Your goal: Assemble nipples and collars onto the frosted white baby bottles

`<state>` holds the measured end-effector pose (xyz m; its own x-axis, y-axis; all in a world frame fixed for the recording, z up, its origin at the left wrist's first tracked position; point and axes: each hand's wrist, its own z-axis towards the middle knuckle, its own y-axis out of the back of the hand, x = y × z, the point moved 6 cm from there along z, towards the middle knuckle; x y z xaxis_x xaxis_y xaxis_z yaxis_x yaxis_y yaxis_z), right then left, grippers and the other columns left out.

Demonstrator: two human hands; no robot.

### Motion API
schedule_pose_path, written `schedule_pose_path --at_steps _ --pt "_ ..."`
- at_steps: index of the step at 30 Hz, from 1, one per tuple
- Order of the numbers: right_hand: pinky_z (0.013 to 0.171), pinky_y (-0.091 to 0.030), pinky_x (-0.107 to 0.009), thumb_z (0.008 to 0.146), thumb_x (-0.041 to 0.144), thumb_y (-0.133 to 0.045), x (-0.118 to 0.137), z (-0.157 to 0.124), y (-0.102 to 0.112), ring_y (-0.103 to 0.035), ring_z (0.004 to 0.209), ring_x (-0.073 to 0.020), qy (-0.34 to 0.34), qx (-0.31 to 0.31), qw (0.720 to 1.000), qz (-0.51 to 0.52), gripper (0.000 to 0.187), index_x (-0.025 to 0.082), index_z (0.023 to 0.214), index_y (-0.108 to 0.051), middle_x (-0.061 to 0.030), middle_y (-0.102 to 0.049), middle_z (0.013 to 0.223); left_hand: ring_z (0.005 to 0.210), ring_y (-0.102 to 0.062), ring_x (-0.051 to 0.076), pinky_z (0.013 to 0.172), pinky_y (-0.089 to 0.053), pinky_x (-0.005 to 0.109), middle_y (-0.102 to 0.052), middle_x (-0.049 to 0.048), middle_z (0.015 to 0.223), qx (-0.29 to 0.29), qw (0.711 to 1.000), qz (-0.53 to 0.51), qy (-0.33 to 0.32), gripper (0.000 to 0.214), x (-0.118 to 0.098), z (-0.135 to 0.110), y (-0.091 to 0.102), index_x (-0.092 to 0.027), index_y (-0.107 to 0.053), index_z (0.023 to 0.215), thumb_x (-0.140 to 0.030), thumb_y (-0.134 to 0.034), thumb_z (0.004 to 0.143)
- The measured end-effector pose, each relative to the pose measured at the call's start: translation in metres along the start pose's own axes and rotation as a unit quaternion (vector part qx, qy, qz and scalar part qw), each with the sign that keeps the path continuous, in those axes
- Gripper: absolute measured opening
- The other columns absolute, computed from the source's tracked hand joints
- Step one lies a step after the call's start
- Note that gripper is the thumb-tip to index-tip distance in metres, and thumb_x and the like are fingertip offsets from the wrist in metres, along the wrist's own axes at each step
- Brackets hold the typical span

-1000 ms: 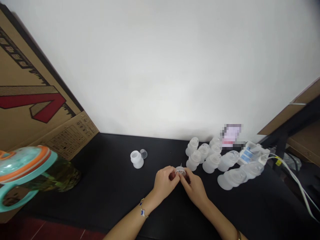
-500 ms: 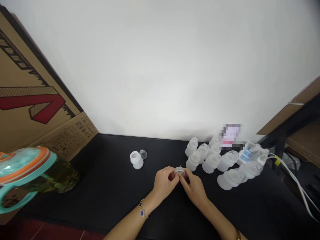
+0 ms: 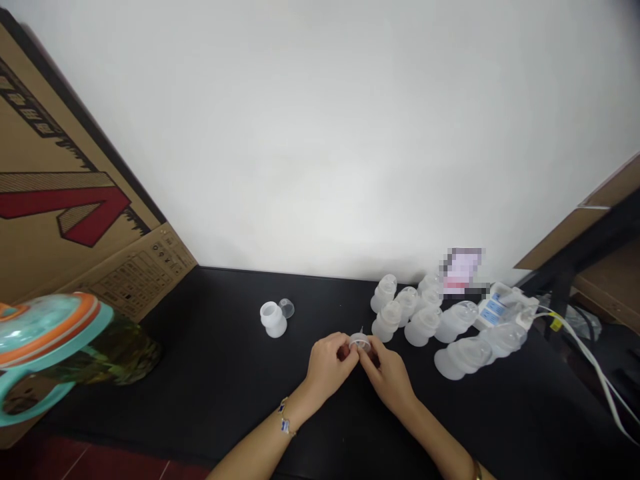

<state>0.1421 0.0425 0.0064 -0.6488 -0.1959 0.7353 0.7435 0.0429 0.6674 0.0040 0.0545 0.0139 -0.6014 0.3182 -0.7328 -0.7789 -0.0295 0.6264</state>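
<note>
Both hands meet over the black table (image 3: 225, 387) at the centre. My left hand (image 3: 327, 365) and my right hand (image 3: 387, 377) pinch a small translucent round plastic part (image 3: 360, 343) between their fingertips. A bracelet sits on my left wrist. Just right of the hands lies a cluster of several frosted white plastic bottle-like pieces (image 3: 425, 320), some upright, some on their sides. To the left stands one white piece (image 3: 273, 319) with a small clear cap (image 3: 287, 308) beside it.
A large cardboard box (image 3: 65, 193) leans at the left. A teal and orange lidded jug (image 3: 55, 347) lies at the near left. A white power strip (image 3: 505, 303) with cables and more cardboard fill the right side. A white wall runs behind the table.
</note>
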Motion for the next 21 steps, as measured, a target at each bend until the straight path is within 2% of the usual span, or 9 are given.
schedule_pose_path --at_steps 21 --pt "0.050 -0.033 -0.024 0.097 0.049 -0.042 -0.0006 -0.0013 0.0000 -0.056 0.051 -0.0163 0.001 -0.004 1.000 -0.001 0.033 0.022 0.090 -0.060 0.0020 -0.061 0.061 0.057 -0.048 0.011 0.057 -0.031 0.023 -0.053 -0.0029 0.060 -0.002 1.000 0.002 0.000 0.025 0.0006 -0.0005 -0.0004 -0.018 -0.052 0.061 -0.022 -0.053 0.086"
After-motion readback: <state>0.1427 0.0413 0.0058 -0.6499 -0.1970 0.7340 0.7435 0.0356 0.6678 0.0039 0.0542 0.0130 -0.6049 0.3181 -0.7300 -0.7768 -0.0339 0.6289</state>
